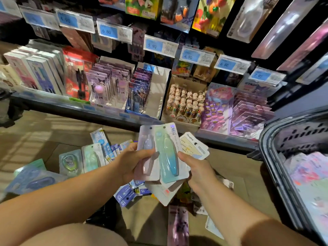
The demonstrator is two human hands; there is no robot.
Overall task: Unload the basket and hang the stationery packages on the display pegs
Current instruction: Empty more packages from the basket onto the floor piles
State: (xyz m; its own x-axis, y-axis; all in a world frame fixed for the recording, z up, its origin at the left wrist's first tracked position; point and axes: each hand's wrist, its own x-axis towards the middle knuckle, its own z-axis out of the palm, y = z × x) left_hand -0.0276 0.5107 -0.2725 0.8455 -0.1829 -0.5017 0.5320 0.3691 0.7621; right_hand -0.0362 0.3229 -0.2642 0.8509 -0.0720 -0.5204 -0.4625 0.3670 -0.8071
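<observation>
The left hand point(131, 162) and right hand point(197, 167) each grip a side of a fan of packs point(166, 157), held low before the shelf point(106, 110). The basket point(271, 157) (far right) holds more pastel packs point(308, 173); loose packs point(92, 157) lie on the floor point(44, 135).
</observation>
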